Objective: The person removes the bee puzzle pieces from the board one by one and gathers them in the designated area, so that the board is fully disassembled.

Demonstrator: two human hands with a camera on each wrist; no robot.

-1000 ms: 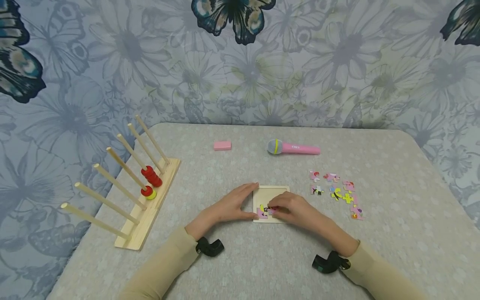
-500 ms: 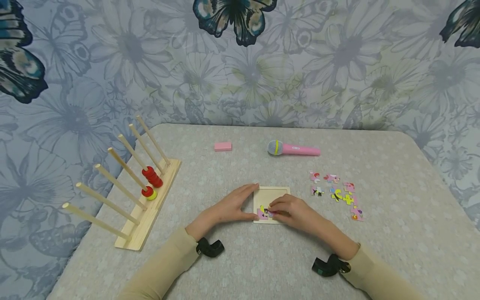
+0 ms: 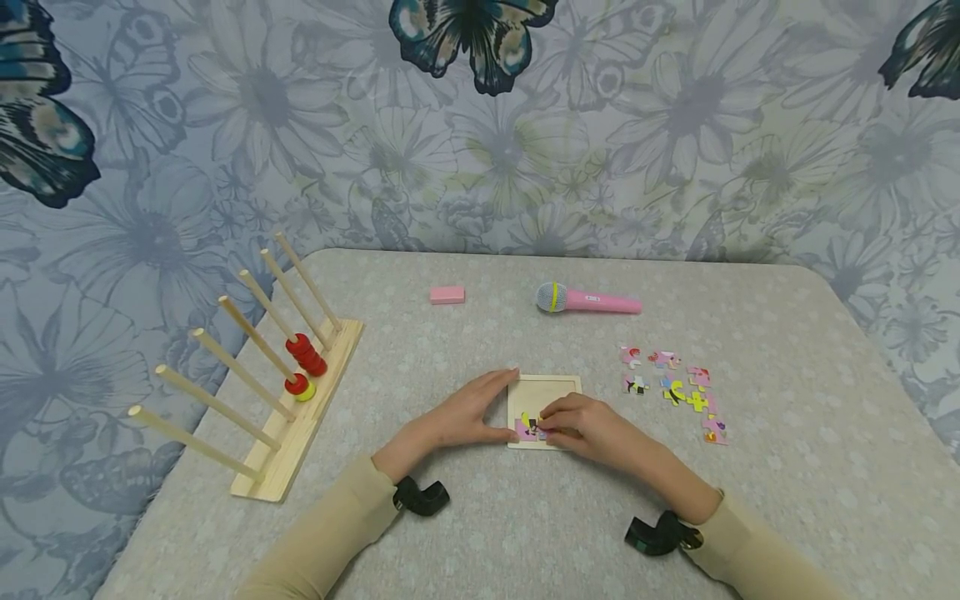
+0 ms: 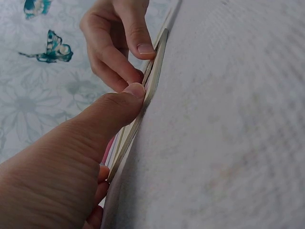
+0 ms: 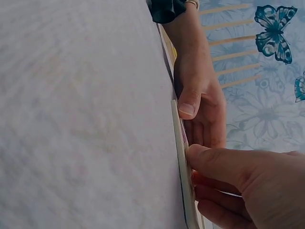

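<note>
A small wooden puzzle tray (image 3: 544, 392) with a raised rim lies on the table before me. My left hand (image 3: 468, 414) holds its left side, thumb at the lower corner and fingertips at the upper one. In the tray's lower left corner is a pink and yellow puzzle piece (image 3: 524, 427). Right beside it, my right hand (image 3: 588, 425) pinches another puzzle piece (image 3: 543, 432), mostly hidden by the fingers. The left wrist view has the left thumb (image 4: 128, 95) on the tray's rim; in the right wrist view the right thumb (image 5: 202, 155) reaches over the rim.
Several loose puzzle pieces (image 3: 672, 392) lie to the right of the tray. A pink toy microphone (image 3: 600, 302) and a pink block (image 3: 447, 295) lie farther back. At left stands a wooden peg rack (image 3: 315, 417) with upright pegs and red and yellow rings (image 3: 306, 353).
The right fingers have shifted slightly at the second piece, which now sits lower and closer against the first. The left hand keeps its place on the tray.
</note>
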